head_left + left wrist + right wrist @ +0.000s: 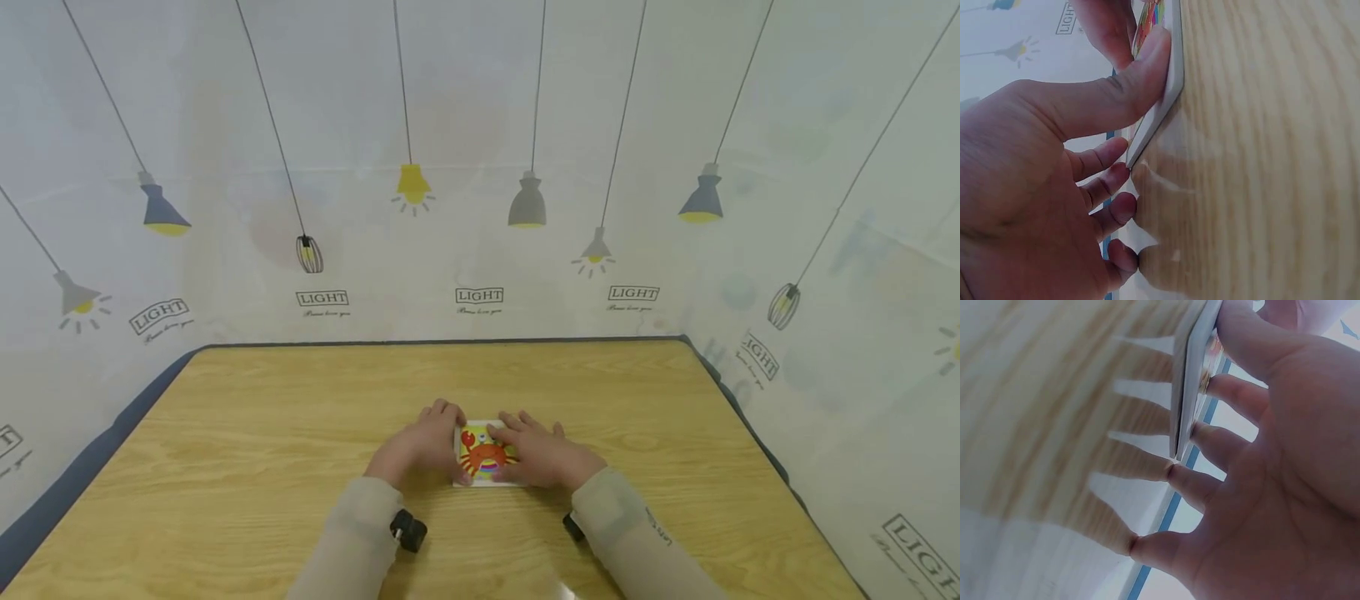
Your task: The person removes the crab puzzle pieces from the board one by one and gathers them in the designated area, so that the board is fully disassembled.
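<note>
A small flat picture board [477, 458] with a red crab on yellow and a white border lies on the table between the hands. My left hand [427, 440] holds its left side, thumb on the near corner and fingertips round the far corner. In the left wrist view the thumb [1141, 78] lies over the printed face. My right hand [543, 454] rests on the right part with fingers spread, covering some of the crab. In the right wrist view, the board's edge [1188, 387] shows two thin layers, and the outer fingertips [1147, 547] touch the tabletop.
The wood-grain table [262, 408] has a dark edge and stands against a pale curtain [480, 242] printed with hanging lamps. Each forearm wears a light sleeve, with a black wrist camera [408, 531] at the left one. The glossy tabletop reflects the fingers.
</note>
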Tool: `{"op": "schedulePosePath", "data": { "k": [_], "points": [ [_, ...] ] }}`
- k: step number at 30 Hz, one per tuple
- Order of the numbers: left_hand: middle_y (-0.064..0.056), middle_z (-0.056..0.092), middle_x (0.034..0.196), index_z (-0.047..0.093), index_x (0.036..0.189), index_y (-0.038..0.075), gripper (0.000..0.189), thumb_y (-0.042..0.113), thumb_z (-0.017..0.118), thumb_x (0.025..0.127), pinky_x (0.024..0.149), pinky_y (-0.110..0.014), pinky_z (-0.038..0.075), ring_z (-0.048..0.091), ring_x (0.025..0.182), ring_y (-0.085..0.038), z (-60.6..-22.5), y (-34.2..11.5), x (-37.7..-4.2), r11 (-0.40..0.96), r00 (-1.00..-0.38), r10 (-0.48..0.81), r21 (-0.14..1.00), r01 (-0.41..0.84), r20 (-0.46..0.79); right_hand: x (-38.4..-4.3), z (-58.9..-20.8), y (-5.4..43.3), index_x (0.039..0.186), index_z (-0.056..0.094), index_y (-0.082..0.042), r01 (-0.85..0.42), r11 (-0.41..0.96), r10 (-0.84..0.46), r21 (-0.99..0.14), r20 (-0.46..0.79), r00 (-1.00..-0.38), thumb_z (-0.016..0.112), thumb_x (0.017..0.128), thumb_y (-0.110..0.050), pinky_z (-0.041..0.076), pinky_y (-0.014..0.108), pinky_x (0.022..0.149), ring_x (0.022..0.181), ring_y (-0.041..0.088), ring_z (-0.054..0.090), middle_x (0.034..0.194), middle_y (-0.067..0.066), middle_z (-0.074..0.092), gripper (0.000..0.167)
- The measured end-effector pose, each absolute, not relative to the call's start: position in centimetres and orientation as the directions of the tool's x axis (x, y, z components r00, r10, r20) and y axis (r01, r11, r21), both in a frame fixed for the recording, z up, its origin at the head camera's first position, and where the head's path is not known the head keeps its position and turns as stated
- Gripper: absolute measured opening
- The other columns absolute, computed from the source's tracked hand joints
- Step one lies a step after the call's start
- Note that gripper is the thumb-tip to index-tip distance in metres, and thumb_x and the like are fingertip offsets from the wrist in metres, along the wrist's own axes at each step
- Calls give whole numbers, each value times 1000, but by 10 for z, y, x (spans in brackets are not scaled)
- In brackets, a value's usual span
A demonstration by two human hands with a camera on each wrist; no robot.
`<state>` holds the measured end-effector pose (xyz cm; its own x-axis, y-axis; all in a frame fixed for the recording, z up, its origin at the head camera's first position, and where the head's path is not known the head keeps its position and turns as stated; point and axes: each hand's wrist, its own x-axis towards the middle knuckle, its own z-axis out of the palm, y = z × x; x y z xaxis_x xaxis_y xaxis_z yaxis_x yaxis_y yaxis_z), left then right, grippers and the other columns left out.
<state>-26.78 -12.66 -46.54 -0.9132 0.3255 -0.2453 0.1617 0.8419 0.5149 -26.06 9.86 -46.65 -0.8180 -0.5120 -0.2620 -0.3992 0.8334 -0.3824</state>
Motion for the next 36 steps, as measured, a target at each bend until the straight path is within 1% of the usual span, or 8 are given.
{"op": "schedulePosePath", "data": {
  "k": [6, 11, 14, 16, 18, 21, 26, 36],
  "points": [
    [-9, 47, 139, 55, 129, 12, 72, 33, 98, 75, 115, -53, 48, 45, 126, -27, -467, -125, -270, 845, -909, 322, 513, 150, -265, -260, -465, 98, 163, 46, -23, -395, 831, -511, -392, -260, -819, 74, 99, -45, 16, 86, 121, 166, 41, 20, 178, 8, 27, 73],
    [-10, 48, 144, 50, 141, 9, 86, 32, 99, 74, 121, -53, 44, 46, 130, -28, -479, -127, -274, 837, -921, 310, 528, 146, -235, -260, -464, 98, 163, 46, -23, -395, 833, -509, -386, -259, -821, 74, 99, -45, 16, 86, 121, 165, 42, 21, 178, 9, 28, 73],
    [-13, 48, 148, 48, 145, 7, 93, 36, 100, 73, 122, -54, 43, 47, 134, -30, -479, -128, -273, 836, -926, 309, 527, 155, -219, -265, -461, 95, 157, 54, -21, -420, 841, -510, -340, -241, -826, 76, 97, -48, 23, 85, 119, 161, 43, 32, 174, 10, 36, 70],
    [-14, 48, 149, 49, 146, 7, 94, 39, 100, 73, 122, -55, 43, 47, 137, -31, -477, -129, -270, 840, -925, 312, 518, 163, -215, -271, -459, 90, 148, 64, -19, -436, 842, -509, -318, -200, -837, 79, 95, -48, 35, 78, 118, 151, 41, 46, 165, 11, 49, 63],
    [-15, 49, 148, 50, 145, 7, 93, 41, 99, 73, 122, -56, 43, 48, 138, -32, -474, -129, -268, 840, -924, 316, 517, 167, -215, -278, -459, 83, 137, 72, -16, -441, 837, -503, -324, -140, -853, 81, 94, -44, 48, 66, 113, 134, 35, 60, 149, 12, 62, 52],
    [-15, 49, 148, 51, 145, 8, 92, 43, 98, 74, 123, -56, 43, 48, 139, -33, -473, -130, -267, 836, -923, 316, 525, 162, -218, -288, -460, 73, 124, 76, -12, -402, 800, -487, -445, -91, -868, 82, 95, -31, 57, 51, 102, 113, 27, 65, 126, 11, 69, 35],
    [-14, 51, 147, 51, 146, 9, 92, 45, 97, 75, 124, -56, 42, 48, 140, -33, -474, -134, -268, 824, -919, 327, 542, 162, -222, -300, -466, 65, 120, 75, -11, -319, 733, -489, -600, -140, -861, 84, 93, -23, 58, 50, 102, 113, 27, 67, 122, 13, 72, 31],
    [-14, 48, 152, 49, 148, 8, 98, 54, 95, 74, 124, -54, 42, 46, 140, -32, -475, -137, -269, 844, -894, 380, 484, 231, -236, -306, -471, 66, 117, 74, -10, -354, 715, -543, -603, -160, -825, 86, 91, -25, 56, 48, 105, 107, 22, 63, 116, 8, 70, 33]
  ]
}}
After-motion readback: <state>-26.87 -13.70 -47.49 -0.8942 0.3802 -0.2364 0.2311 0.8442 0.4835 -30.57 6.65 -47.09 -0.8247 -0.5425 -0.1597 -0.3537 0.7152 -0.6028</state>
